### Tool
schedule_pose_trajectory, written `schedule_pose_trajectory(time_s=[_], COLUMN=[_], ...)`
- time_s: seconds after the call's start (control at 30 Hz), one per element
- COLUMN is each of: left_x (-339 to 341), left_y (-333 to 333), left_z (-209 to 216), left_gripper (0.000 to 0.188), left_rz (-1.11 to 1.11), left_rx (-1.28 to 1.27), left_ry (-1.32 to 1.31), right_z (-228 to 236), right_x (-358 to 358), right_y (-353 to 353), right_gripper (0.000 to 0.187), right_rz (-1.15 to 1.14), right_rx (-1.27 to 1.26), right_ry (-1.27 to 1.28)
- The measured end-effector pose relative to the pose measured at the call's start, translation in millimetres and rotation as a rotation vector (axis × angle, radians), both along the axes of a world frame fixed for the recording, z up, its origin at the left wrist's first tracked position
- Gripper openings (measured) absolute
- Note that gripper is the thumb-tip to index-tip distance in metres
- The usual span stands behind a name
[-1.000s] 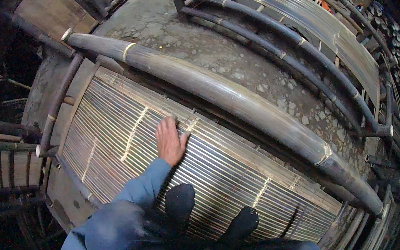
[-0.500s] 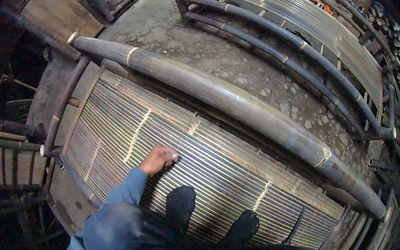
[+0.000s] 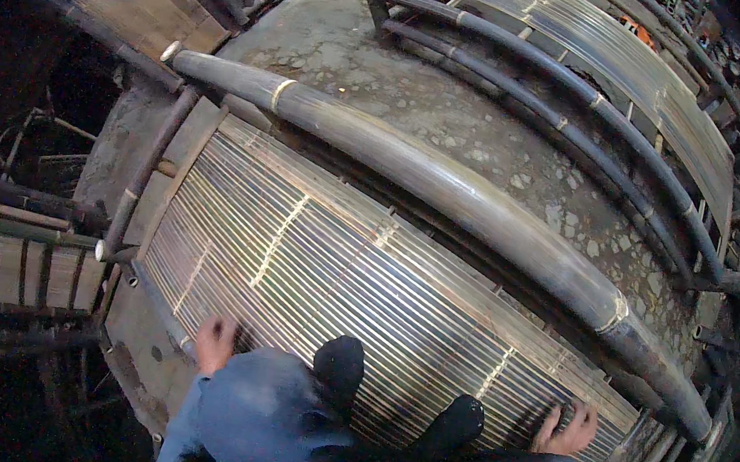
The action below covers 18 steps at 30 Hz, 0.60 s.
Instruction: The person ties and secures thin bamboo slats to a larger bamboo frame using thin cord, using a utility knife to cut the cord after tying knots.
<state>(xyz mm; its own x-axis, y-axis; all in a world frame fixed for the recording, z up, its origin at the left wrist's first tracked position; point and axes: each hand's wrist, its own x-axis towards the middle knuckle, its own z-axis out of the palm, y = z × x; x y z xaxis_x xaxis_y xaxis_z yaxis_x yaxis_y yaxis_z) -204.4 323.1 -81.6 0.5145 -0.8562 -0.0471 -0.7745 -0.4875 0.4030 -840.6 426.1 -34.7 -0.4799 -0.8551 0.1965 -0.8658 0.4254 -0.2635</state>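
A slatted panel of thin pale bamboo strips [image 3: 329, 267], crossed by lighter bindings, lies below me. At its near left edge, beside my knee, is my left hand [image 3: 216, 344], its fingers loosely bent and apart with nothing seen in them. My right hand [image 3: 568, 429] is low over the panel's right end, fingers curled down around a dark shape I cannot make out. The dark, narrow blade-like tool seen there earlier does not show separately now. My two feet in dark socks [image 3: 339, 369] rest on the strips between the hands.
A thick bamboo pole [image 3: 431, 179] runs along the panel's far side. Beyond it are rough stony ground [image 3: 471, 147] and another slatted bamboo bench [image 3: 591, 55] with dark rails. Bamboo frames [image 3: 154, 6] stand at the left; poles [image 3: 650, 455] lie at the right.
My left hand has drawn back from mid-panel to the near left edge beside my knee. My right hand has come into view at the right end, where the dark blade-like tool lay. The view has shifted slightly.
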Motion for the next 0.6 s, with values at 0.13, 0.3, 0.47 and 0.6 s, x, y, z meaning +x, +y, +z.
schedule_pose_trajectory(time_s=[0.13, 0.3, 0.47, 0.6], left_x=[-173.0, -232.0, -235.9, -236.9], left_y=[-176.5, -237.4, -250.0, -264.1], left_z=[14.3, -33.1, -53.9, -55.7], left_gripper=[0.039, 0.033, 0.026, 0.027], left_rz=[-0.463, -0.559, -0.660, -0.834], left_rx=[-0.206, 0.024, 0.145, 0.315], left_ry=[0.013, -0.176, -0.239, -0.394], right_z=[-14.2, -25.7, -50.6, -64.0], right_x=[45.8, 79.6, 79.4, 86.9], right_y=[-78.5, -78.1, -50.4, -60.5], right_gripper=[0.027, 0.027, 0.026, 0.026], right_rz=[0.320, 0.561, 0.599, 0.660], right_rx=[-0.091, 0.079, 0.151, 0.121], right_ry=[-0.386, -0.684, -0.715, -0.726])
